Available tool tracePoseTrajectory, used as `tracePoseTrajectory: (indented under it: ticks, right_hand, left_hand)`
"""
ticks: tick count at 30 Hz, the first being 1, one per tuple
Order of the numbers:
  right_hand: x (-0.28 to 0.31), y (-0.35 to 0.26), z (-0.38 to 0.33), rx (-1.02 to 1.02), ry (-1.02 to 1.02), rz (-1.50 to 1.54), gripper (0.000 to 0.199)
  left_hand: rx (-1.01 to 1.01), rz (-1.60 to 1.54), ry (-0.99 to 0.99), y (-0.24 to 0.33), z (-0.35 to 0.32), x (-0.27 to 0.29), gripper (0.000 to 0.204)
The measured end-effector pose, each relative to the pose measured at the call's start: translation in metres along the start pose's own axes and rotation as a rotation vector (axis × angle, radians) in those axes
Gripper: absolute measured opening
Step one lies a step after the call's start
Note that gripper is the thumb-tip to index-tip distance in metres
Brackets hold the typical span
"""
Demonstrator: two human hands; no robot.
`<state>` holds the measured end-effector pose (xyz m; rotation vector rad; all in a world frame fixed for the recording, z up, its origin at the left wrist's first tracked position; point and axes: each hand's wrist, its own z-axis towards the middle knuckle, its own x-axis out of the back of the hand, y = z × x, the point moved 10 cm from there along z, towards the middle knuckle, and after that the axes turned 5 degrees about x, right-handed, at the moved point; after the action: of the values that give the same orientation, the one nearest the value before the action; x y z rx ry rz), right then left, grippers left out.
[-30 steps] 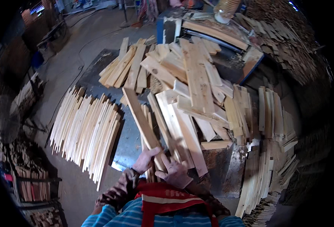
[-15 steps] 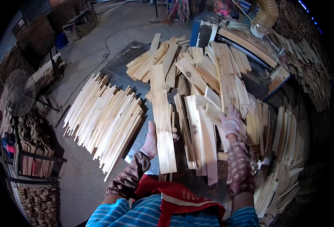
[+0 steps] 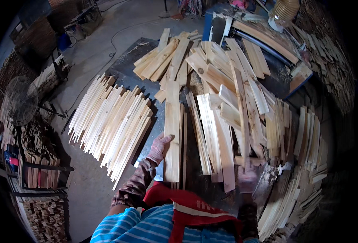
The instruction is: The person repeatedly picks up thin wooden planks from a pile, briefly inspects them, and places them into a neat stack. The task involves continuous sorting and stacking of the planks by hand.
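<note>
R hand (image 3: 247,178) shifted bodyward, grip unclear; L hand (image 3: 157,149) holds bd (image 3: 171,115) over dk tbl (image 3: 158,117), grey flr (image 3: 142,14) beyond.

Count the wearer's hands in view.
2. Left hand on a board, fingers partly hidden; right hand, blurred, lower right, at the near end of another board.

A caged fan (image 3: 21,101) stands left of a dark cable (image 3: 112,54) on the floor (image 3: 93,50).

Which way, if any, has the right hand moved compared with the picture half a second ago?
Yes: the right hand has moved down the view, farther from the blue-edged machine at upper right.
</note>
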<state>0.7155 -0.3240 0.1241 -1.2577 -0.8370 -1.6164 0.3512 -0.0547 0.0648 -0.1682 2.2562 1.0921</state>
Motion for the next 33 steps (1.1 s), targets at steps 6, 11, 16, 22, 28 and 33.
tracePoseTrajectory:
  ticks: [6, 11, 16, 22, 28, 33]
  right_hand:
    - [-0.006, -0.029, -0.037, -0.345, -0.051, 0.365, 0.067]
    - [-0.042, -0.010, -0.019, -0.468, -0.024, 0.172, 0.072]
    - [-0.079, 0.029, -0.049, -0.451, 0.148, 0.477, 0.068]
    - [-0.019, -0.016, -0.046, -0.635, -0.016, 0.639, 0.070]
    - [0.002, -0.035, -0.098, -0.292, 0.137, 0.361, 0.083]
    - [0.024, -0.072, -0.068, -0.180, -0.021, 0.351, 0.081]
  left_hand:
    - [0.056, -0.070, -0.009, 0.003, -0.007, 0.011, 0.034]
    - [0.256, -0.231, 0.184, -0.025, -0.027, 0.068, 0.030]
    - [0.086, 0.144, 0.081, -0.012, -0.026, 0.057, 0.031]
    - [-0.071, 0.291, 0.242, -0.012, -0.037, 0.073, 0.050]
    - [-0.253, 0.336, 0.173, 0.003, -0.041, 0.059, 0.059]
    - [-0.164, 0.176, 0.125, -0.004, -0.039, 0.063, 0.055]
